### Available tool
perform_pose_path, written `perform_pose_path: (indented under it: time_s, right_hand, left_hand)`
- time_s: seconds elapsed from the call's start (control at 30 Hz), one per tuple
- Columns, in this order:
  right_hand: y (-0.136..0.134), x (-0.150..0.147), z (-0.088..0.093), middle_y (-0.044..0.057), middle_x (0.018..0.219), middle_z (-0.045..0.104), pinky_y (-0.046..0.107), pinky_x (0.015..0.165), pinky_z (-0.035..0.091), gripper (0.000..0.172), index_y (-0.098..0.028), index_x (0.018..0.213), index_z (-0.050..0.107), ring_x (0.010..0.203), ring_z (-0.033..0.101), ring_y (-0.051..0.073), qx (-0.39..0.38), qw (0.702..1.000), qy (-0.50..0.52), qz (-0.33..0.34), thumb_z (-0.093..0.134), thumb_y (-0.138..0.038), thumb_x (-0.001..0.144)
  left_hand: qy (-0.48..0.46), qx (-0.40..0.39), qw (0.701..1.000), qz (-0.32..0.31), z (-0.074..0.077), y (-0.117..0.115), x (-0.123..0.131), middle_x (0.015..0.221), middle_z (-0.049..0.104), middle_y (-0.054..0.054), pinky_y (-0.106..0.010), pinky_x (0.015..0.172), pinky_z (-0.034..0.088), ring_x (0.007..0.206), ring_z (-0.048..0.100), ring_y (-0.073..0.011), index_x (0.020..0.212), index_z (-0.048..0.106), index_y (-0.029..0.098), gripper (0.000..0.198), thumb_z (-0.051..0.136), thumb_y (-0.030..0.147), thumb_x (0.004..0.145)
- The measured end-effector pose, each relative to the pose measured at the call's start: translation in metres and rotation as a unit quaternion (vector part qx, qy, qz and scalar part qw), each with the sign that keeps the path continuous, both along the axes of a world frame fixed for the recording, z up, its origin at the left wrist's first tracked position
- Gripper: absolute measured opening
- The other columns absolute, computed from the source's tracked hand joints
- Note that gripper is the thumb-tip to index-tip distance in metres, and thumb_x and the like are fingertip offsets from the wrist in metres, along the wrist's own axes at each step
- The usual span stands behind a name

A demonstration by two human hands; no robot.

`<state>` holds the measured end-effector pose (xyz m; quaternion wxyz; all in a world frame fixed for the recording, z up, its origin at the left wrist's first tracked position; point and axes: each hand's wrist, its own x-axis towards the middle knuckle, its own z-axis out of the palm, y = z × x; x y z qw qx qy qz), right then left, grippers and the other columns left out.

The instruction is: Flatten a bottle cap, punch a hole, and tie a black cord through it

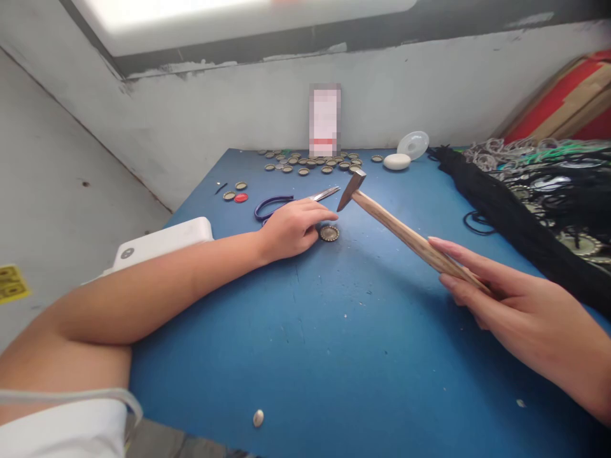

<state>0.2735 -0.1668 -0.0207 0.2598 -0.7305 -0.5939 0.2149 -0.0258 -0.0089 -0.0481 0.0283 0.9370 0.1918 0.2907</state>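
Note:
In my right hand (515,305) is a hammer (410,238), gripped by its wooden handle, with the metal head raised above the table. A round bottle cap (329,233) with a crimped edge lies on the blue table (324,343) below and left of the hammer head. My left hand (292,228) rests right beside this cap on its left. Its index finger points out over the table past the cap, while the other fingers curl under and are partly hidden. Behind that hand lie scissors (272,205) with dark blue handles, partly covered.
Many bottle caps (304,172) are scattered at the back, near a pixelated upright card (325,121). A white rounded object (396,161) sits right of them. Black cords (520,222) heap along the right edge. At left is a white device (162,240); a small shell-like piece (258,418) lies in front.

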Motion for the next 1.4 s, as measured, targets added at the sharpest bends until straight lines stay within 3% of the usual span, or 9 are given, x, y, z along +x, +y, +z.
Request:
perform_pose_path:
  time_s: [0.23,0.37,0.47,0.7,0.87,1.0,1.1,1.23,1.4]
  right_hand:
    - [-0.001,0.006,-0.002,-0.006,0.049,0.052,0.032,0.042,0.039,0.072,-0.028,0.137,0.071,0.043,0.048,0.019,0.005,1.0,-0.011,0.018,0.058,-0.061,0.074]
    - [-0.001,0.013,-0.006,-0.006,0.052,0.055,0.031,0.044,0.042,0.069,-0.032,0.142,0.067,0.045,0.051,0.018,-0.01,0.999,-0.024,0.04,0.059,-0.06,0.079]
    - [-0.001,0.008,-0.003,-0.005,0.049,0.052,0.032,0.042,0.04,0.071,-0.029,0.138,0.07,0.042,0.048,0.019,0.004,1.0,-0.012,0.022,0.057,-0.059,0.075]
    - [0.001,0.005,-0.003,-0.004,0.053,0.059,0.033,0.044,0.041,0.074,-0.028,0.138,0.07,0.043,0.051,0.02,-0.005,1.0,-0.011,0.022,0.057,-0.061,0.073]
    - [0.001,0.003,-0.002,-0.002,0.055,0.062,0.034,0.045,0.042,0.075,-0.026,0.134,0.073,0.043,0.05,0.02,0.005,1.0,-0.005,0.001,0.056,-0.06,0.07]
    - [0.001,0.006,-0.002,-0.004,0.052,0.06,0.033,0.044,0.043,0.071,-0.028,0.135,0.072,0.042,0.05,0.02,-0.001,1.0,-0.01,0.029,0.058,-0.059,0.072]
    - [0.0,0.007,-0.003,-0.004,0.053,0.062,0.034,0.045,0.046,0.067,-0.03,0.133,0.073,0.04,0.05,0.019,0.015,1.0,-0.005,0.028,0.058,-0.058,0.074]
    - [0.0,0.002,-0.002,-0.003,0.055,0.064,0.036,0.048,0.049,0.069,-0.029,0.131,0.075,0.041,0.049,0.019,0.021,1.0,0.0,0.0,0.059,-0.058,0.07]
    - [-0.001,0.0,0.001,-0.005,0.049,0.059,0.04,0.062,0.057,0.071,-0.027,0.129,0.077,0.039,0.046,0.018,0.021,1.0,0.008,-0.015,0.058,-0.057,0.067]
  left_hand:
    - [0.016,-0.013,0.997,-0.07,0.004,-0.001,0.002,0.104,0.079,-0.011,-0.039,0.092,0.061,0.1,0.075,-0.023,0.107,0.074,0.016,0.026,0.056,0.011,0.089]
    - [0.023,-0.026,0.997,-0.074,0.006,-0.002,0.002,0.106,0.079,-0.011,-0.039,0.094,0.061,0.102,0.075,-0.024,0.109,0.075,0.017,0.021,0.065,0.023,0.092]
    - [0.026,-0.037,0.997,-0.058,0.005,-0.002,0.001,0.105,0.08,-0.01,-0.038,0.094,0.06,0.102,0.075,-0.0226,0.109,0.076,0.018,0.02,0.064,0.028,0.097]
    - [-0.055,0.008,0.998,0.014,0.002,-0.004,-0.002,0.096,0.081,-0.007,-0.028,0.082,0.06,0.086,0.076,-0.0159,0.117,0.074,0.017,0.023,0.057,0.021,0.102]
    - [-0.068,0.029,0.996,0.049,0.002,-0.003,0.0,0.115,0.078,-0.011,-0.035,0.098,0.059,0.109,0.074,-0.0207,0.12,0.071,0.013,0.028,0.056,0.011,0.097]
    - [-0.012,0.033,0.999,0.018,0.0,0.0,-0.001,0.109,0.08,-0.008,-0.039,0.097,0.061,0.105,0.075,-0.0215,0.104,0.077,0.017,0.035,0.051,0.001,0.086]
    - [0.06,0.034,0.997,-0.021,-0.002,0.002,0.0,0.118,0.079,-0.008,-0.042,0.097,0.062,0.109,0.074,-0.0238,0.111,0.077,0.018,0.041,0.052,0.002,0.083]
    - [0.076,0.039,0.996,0.002,-0.003,0.003,0.002,0.133,0.072,-0.013,-0.044,0.107,0.058,0.123,0.069,-0.0251,0.126,0.071,0.014,0.05,0.052,0.002,0.081]
    - [0.072,0.032,0.997,0.018,-0.003,0.002,0.001,0.128,0.075,-0.01,-0.044,0.105,0.058,0.118,0.072,-0.0245,0.123,0.073,0.016,0.049,0.051,0.003,0.082]
